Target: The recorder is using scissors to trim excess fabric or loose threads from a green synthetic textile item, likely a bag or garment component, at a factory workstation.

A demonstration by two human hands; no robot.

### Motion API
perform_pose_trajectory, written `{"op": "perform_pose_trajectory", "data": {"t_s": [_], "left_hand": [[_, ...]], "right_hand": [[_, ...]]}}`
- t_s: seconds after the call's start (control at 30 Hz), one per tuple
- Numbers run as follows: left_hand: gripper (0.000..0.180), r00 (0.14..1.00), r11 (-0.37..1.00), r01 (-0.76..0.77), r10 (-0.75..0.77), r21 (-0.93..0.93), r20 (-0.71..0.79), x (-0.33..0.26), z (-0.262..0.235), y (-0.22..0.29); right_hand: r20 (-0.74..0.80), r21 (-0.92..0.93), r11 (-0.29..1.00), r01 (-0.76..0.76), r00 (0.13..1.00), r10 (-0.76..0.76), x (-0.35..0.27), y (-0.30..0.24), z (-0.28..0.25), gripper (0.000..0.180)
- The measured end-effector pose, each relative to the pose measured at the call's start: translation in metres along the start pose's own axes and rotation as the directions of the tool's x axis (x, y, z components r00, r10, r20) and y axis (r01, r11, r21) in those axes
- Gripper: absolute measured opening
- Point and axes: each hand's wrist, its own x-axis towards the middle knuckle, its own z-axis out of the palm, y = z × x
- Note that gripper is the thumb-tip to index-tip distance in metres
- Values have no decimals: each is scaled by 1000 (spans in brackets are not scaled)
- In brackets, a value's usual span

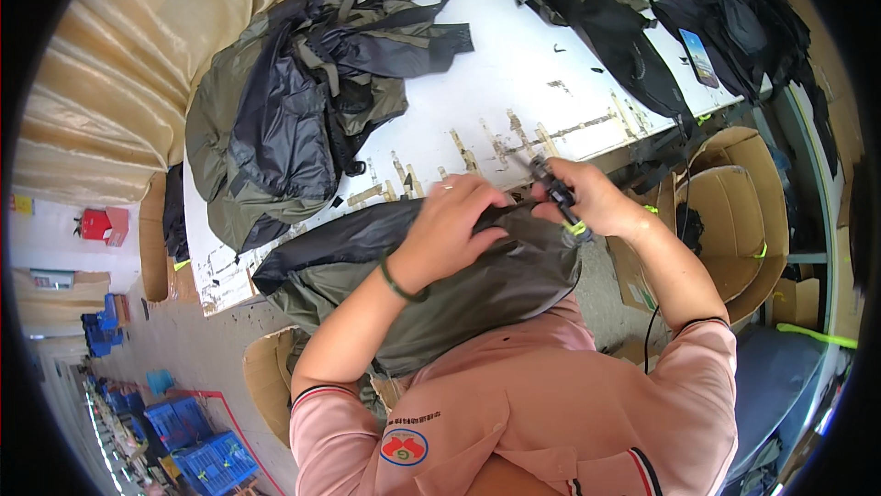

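A dark olive and black piece of fabric (431, 312), like a bag or garment, lies across my lap and up against the table edge. My left hand (450, 221) is over its upper part, thumb and index finger apart, fingers slightly blurred. To the right, my right hand (592, 198) is closed around a black hand tool (557, 191) with a yellow-green end low on it and a thin tip pointing up towards the table. Motion blur hides the tool's exact kind. Its tip is near the table's front edge, close to the fabric's upper right.
On the white table (514, 55), with tape strips along its front, lies a pile of olive and black garments (303, 101). More black pieces (633, 55) and a phone (699, 57) are at the far right. Cardboard boxes (734, 211) stand right; blue crates (216, 461) are on the floor left.
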Motion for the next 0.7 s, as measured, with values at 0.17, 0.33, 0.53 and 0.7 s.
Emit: {"op": "perform_pose_trajectory", "data": {"t_s": [0.17,0.33,0.53,0.7], "left_hand": [[24,975,962,148,-103,231,-197,-59,-24,-18],[11,938,951,263,-292,-164,-188,-82,-21,-34],[14,844,429,520,-393,-739,365,-85,-32,-33],[27,912,718,410,-336,-562,236,-93,-19,-40]], "right_hand": [[-18,218,974,-68,997,73,7,13,-6,22],[-25,206,976,-74,996,81,2,3,-7,22],[12,151,985,-89,996,88,-3,5,-13,24],[10,-97,989,-110,994,111,-2,7,-13,28]]}}
